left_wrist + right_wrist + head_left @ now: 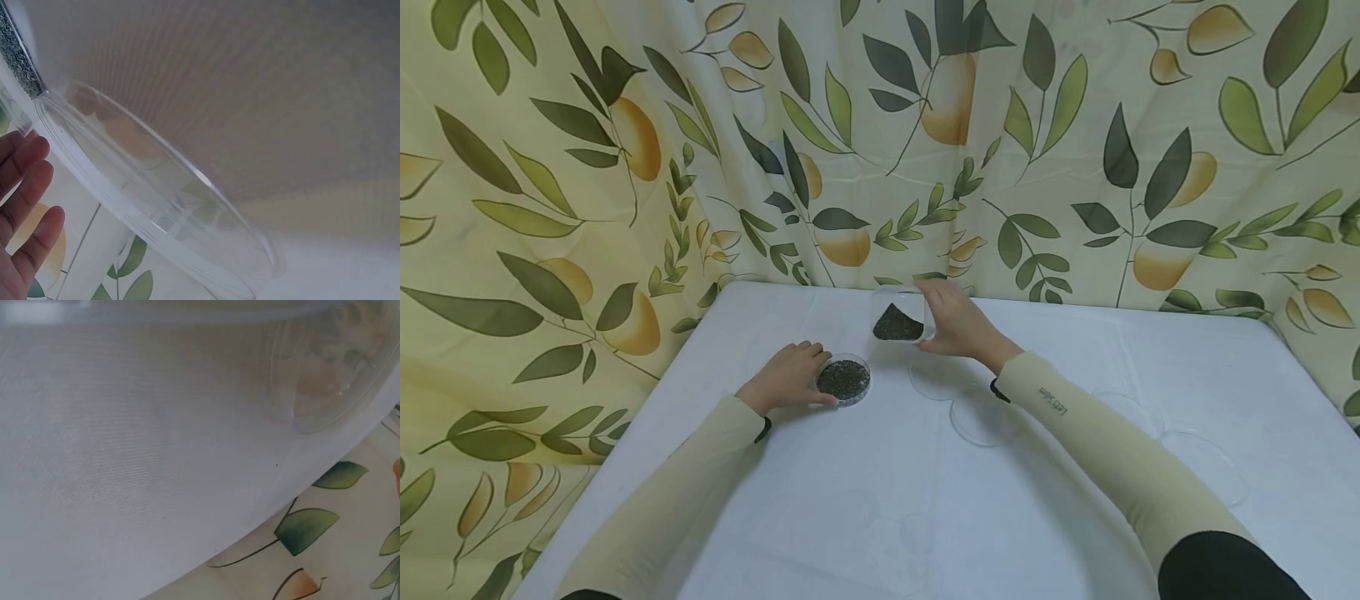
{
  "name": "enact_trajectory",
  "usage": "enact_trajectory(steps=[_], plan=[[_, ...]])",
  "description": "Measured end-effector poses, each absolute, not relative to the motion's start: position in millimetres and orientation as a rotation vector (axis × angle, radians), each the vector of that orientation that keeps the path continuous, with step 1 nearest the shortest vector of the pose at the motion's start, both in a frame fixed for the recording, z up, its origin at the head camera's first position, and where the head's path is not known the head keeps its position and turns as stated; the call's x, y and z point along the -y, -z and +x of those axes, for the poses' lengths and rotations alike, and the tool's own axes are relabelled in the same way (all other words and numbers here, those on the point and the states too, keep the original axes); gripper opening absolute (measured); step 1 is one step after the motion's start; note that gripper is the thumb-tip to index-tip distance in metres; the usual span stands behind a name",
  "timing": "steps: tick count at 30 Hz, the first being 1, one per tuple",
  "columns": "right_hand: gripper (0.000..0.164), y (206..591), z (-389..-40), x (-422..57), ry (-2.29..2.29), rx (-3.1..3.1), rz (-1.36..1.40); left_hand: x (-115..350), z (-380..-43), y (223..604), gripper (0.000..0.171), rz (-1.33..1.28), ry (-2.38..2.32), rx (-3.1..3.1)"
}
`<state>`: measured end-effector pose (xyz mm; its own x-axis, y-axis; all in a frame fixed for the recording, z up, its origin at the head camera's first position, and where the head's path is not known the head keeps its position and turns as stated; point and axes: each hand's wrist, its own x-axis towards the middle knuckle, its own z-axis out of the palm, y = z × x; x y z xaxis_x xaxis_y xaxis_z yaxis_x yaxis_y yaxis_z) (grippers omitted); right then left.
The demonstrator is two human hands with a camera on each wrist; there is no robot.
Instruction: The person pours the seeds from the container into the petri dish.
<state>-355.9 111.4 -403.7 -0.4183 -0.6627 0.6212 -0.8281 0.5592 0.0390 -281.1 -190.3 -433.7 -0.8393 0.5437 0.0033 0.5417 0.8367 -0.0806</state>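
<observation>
At the left of the head view, a round clear dish [844, 379] of dark granules stands on the white table. My left hand [792, 377] holds it from its left side, fingers at the far edge and thumb at the near one. Above the table, to its right, my right hand [958, 323] grips a clear container by its right side; dark flaky material [898, 323] lies heaped low in it. In the left wrist view, the left fingers [34, 178] show beside a clear rim [206, 181]. The right wrist view does not show the right hand.
Clear round pieces, dishes or lids, lie on the table [850, 500]: one [934, 382] below the right hand, another [979, 419] nearer, and two more [1126, 410] [1204, 465] beyond the right forearm. A leaf-patterned curtain [880, 192] hangs behind the table's far edge.
</observation>
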Motion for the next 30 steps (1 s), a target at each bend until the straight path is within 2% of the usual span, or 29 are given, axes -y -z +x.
enact_trajectory(steps=[30], plan=[[0.095, 393, -368, -156, -0.506, 2.431, 1.029, 189, -279, 431, 0.085, -0.875, -0.094, 3.027]])
